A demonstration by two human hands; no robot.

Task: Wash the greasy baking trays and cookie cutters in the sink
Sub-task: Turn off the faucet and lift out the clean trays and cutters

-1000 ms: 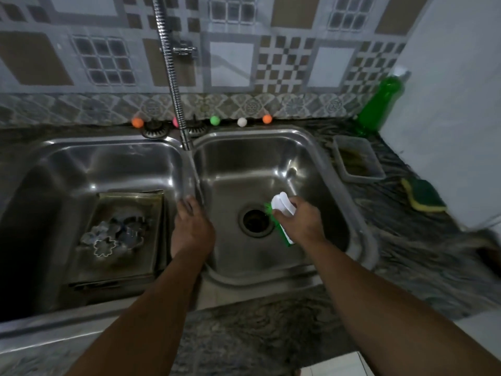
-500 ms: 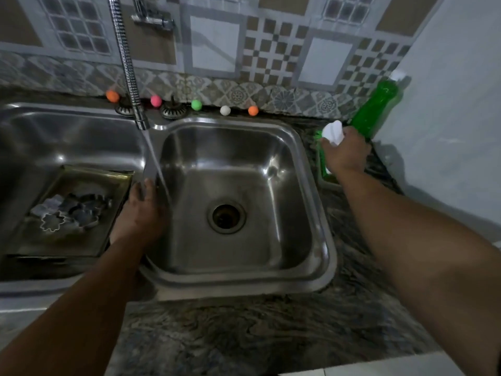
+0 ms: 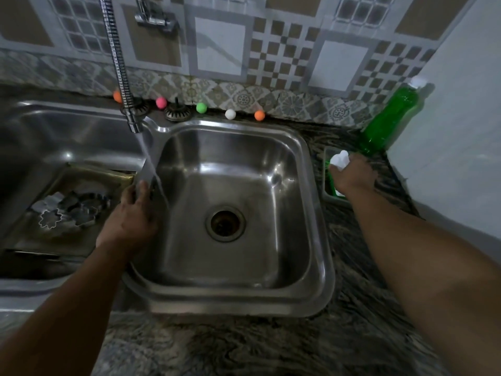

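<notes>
The baking tray (image 3: 65, 213) lies in the left basin (image 3: 54, 137), its long axis running roughly front to back as seen from the head view. The cookie cutters (image 3: 70, 210) rest in a cluster on the tray surface, touching one another. The right basin (image 3: 233, 202) holds nothing but its drain (image 3: 225, 223).

The left hand (image 3: 132, 215) rests on the divider between the two basins, directly beside the near right edge of the tray. Its fingers curl over the divider rim under the water stream (image 3: 151, 169) falling from the faucet hose (image 3: 119, 69); whether this grip encloses anything cannot be determined. The right hand (image 3: 352, 175) is on the far side of the right basin, over a small container (image 3: 329, 183) on the bench (image 3: 352, 267). Its grip is closed around a white-and-green brush (image 3: 339, 160), near the green detergent bottle (image 3: 387, 120).

Governing relation: the tray and cutters lie to the left of both hands. The left hand is just beside them; the right hand is well apart, with the whole right basin between. Judgement: the left hand is positioned to lift a tray or cutter into the stream, while the right hand must carry the brush back leftward across the basin to meet it. The washing stage appears to be only starting.
</notes>
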